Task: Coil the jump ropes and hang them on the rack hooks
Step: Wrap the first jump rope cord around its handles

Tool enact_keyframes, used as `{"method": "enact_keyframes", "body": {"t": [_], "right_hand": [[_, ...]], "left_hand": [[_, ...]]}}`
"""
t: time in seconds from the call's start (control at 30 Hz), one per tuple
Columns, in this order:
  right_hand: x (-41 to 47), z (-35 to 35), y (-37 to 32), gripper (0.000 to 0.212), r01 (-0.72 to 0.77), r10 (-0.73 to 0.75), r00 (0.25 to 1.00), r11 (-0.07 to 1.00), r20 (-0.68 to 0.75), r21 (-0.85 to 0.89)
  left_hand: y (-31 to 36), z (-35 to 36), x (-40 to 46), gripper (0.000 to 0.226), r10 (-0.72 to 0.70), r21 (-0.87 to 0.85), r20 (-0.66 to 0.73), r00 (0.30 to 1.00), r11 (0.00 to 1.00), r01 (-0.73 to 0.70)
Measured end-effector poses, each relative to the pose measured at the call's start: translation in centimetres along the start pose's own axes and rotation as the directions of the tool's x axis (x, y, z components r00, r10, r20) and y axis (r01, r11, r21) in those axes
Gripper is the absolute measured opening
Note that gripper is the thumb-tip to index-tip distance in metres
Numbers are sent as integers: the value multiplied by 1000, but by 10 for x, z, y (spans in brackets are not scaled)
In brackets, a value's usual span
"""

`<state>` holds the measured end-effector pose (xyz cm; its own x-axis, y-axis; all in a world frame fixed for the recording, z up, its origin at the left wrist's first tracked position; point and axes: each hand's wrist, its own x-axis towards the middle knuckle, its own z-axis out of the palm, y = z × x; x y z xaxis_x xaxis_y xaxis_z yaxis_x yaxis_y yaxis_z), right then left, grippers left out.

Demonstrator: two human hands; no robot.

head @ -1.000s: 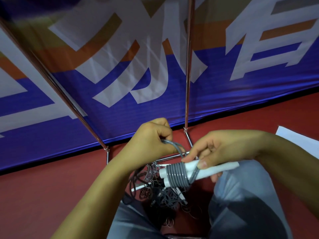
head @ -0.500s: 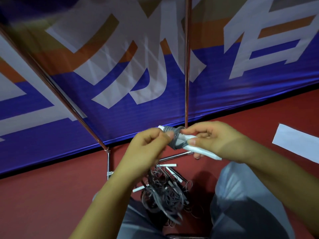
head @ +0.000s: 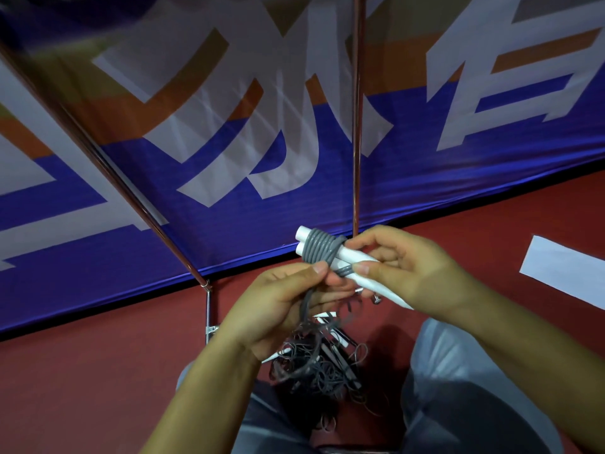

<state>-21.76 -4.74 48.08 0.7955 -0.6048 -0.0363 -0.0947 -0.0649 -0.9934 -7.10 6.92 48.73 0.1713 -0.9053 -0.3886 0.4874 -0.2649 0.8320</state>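
My right hand grips two white jump rope handles held side by side. Grey rope is wound in tight turns around their upper ends. My left hand pinches the loose grey cord just below the winding, between thumb and fingers. The cord hangs down from there into a tangled heap of grey ropes and white handles on the red floor between my knees. Two metal poles of the rack rise behind my hands; no hooks are in view.
A blue, orange and white banner runs behind the rack poles. The slanted left pole ends at a foot bracket on the red floor. A white paper strip lies at the right. My grey-trousered knees frame the heap.
Both hands lifted the wound handles up from above the heap toward the rack's base. The left hand shifted from pulling a loop to pinching the cord below the winding.
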Motion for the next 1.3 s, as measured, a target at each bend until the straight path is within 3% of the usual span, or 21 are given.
{"method": "enact_keyframes", "body": {"t": [0.13, 0.33, 0.5, 0.57, 0.67, 0.9, 1.13, 1.23, 1.3], "right_hand": [[0, -2, 1, 38, 26, -26, 1000, 997, 8, -74], [0, 2, 3, 39, 31, -31, 999, 999, 12, -9], [-1, 6, 5, 42, 69, -67, 997, 995, -41, 69], [-2, 6, 6, 43, 91, -88, 994, 995, -57, 47], [-3, 5, 4, 47, 96, -96, 995, 995, -30, -17], [-3, 6, 5, 40, 79, -78, 996, 997, -31, 6], [-2, 11, 3, 46, 117, -111, 989, 991, -93, 63], [0, 12, 4, 44, 148, -142, 983, 988, -113, 49], [1, 14, 4, 40, 159, -152, 981, 986, -120, 55]], "left_hand": [[1, 2, -2, 22, 78, 124, -19, 997, 989, -75], [-1, 6, -5, 18, 158, 258, -51, 986, 956, -140], [-6, 8, -7, 19, 310, 543, -93, 946, 812, -213], [-6, 8, -6, 20, 352, 568, -107, 930, 789, -234], [-4, 9, -6, 18, 349, 578, -110, 931, 784, -225], [-2, 14, -11, 18, 350, 731, -7, 937, 641, -234], [16, 15, -15, 43, 356, 603, -170, 919, 775, -188], [19, 13, -14, 41, 259, 478, -156, 953, 864, -157], [18, 10, -10, 34, 137, 300, -140, 981, 950, -89]]}}
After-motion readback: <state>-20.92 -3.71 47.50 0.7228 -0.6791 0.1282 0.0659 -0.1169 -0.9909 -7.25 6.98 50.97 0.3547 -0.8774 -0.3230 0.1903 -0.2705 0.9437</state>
